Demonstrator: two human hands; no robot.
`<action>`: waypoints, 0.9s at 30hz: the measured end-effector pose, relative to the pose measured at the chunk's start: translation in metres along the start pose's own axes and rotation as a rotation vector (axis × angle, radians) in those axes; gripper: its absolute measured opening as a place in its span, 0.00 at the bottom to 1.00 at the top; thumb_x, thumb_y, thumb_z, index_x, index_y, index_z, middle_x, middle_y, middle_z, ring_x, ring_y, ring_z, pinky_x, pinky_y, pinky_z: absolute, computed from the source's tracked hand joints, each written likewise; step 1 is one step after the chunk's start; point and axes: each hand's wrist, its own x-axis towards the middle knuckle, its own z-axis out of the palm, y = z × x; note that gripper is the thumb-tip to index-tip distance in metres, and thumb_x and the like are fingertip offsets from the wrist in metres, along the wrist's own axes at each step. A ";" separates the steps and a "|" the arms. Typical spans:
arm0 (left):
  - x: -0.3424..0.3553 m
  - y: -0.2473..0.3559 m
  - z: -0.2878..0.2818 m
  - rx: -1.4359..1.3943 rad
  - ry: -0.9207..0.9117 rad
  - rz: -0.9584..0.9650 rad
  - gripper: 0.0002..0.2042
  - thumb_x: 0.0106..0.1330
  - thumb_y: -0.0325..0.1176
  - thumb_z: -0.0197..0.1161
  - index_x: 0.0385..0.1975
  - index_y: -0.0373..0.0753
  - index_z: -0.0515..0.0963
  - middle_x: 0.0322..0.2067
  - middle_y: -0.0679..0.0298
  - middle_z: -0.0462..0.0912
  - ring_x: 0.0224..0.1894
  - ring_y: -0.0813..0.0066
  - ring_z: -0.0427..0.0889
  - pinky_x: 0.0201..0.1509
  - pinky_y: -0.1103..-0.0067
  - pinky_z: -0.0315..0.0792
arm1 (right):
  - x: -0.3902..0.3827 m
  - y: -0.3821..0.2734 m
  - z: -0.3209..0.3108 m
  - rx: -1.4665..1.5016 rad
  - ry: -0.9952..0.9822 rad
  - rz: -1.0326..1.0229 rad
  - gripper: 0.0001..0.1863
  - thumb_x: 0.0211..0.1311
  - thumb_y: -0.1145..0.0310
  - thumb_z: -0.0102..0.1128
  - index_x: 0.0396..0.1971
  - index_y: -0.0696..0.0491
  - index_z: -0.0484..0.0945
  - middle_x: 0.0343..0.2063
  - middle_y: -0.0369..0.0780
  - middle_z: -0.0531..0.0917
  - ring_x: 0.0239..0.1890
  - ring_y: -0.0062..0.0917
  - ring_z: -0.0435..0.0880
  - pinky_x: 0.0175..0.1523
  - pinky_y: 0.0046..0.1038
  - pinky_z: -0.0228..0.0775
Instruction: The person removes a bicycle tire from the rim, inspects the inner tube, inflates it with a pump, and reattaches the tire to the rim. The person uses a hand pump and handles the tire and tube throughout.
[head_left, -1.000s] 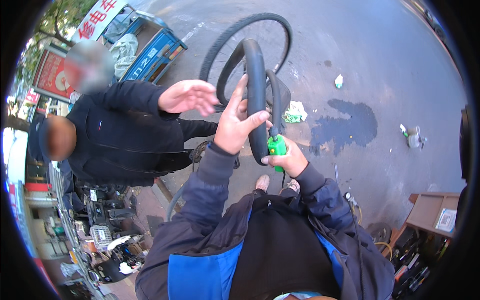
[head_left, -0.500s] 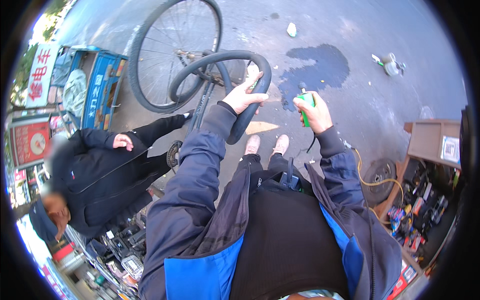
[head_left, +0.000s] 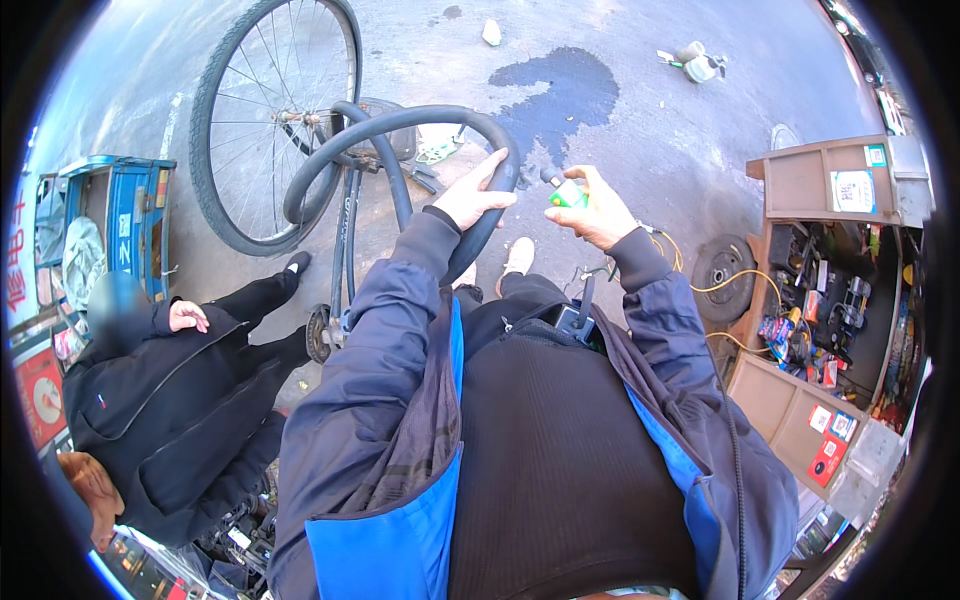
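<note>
My left hand [head_left: 470,197] is closed around a black bicycle inner tube [head_left: 400,119], which looks full and round and curls in a loop out to the left. My right hand [head_left: 605,212] is raised a little to the right of the tube, not touching it. Its fingers pinch a small green-and-white handheld thing with a dark tip [head_left: 568,194], tilted up and left; its exact kind I cannot make out. Behind the tube, a bicycle wheel [head_left: 285,118] with its tyre belongs to a bicycle frame [head_left: 350,225], whose upper part the tube and my sleeve partly hide.
A person in black [head_left: 170,390] stands close on my left. Beyond is a blue cart [head_left: 118,215]. At right, an open brown tool cabinet [head_left: 805,385] holds jumbled parts, with a small wheel [head_left: 722,272] and yellow hose beside it. A wet patch [head_left: 565,95] darkens the ground ahead.
The view has turned right, so the surroundings shift left and more of the cabinet shows. My right hand has turned the green thing to a tilt and come nearer the tube. My left hand keeps its hold.
</note>
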 end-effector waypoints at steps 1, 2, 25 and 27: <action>-0.003 -0.001 0.000 -0.036 -0.009 -0.021 0.46 0.64 0.27 0.68 0.80 0.49 0.48 0.55 0.51 0.77 0.31 0.72 0.83 0.32 0.75 0.82 | -0.002 0.000 0.001 -0.031 -0.004 -0.020 0.35 0.55 0.59 0.77 0.59 0.56 0.71 0.40 0.45 0.84 0.40 0.29 0.85 0.46 0.32 0.77; -0.006 -0.002 0.001 -0.056 -0.007 -0.048 0.46 0.64 0.26 0.68 0.80 0.49 0.48 0.55 0.50 0.76 0.29 0.71 0.83 0.31 0.75 0.82 | -0.004 0.001 0.003 -0.063 -0.017 -0.001 0.36 0.54 0.60 0.77 0.60 0.56 0.70 0.42 0.46 0.84 0.42 0.31 0.85 0.49 0.33 0.76; -0.032 -0.007 0.000 -0.068 -0.073 -0.068 0.50 0.64 0.21 0.63 0.81 0.52 0.38 0.52 0.54 0.78 0.24 0.73 0.81 0.26 0.78 0.77 | 0.004 -0.041 0.013 -0.596 -0.167 -0.517 0.27 0.54 0.63 0.69 0.55 0.53 0.79 0.41 0.50 0.86 0.45 0.46 0.86 0.52 0.42 0.78; -0.030 -0.006 -0.001 -0.054 -0.057 -0.084 0.50 0.64 0.21 0.63 0.81 0.51 0.39 0.52 0.54 0.78 0.24 0.73 0.81 0.26 0.78 0.77 | 0.007 -0.042 0.012 -0.664 -0.100 -0.475 0.27 0.54 0.63 0.69 0.55 0.53 0.79 0.42 0.50 0.86 0.46 0.46 0.86 0.53 0.42 0.78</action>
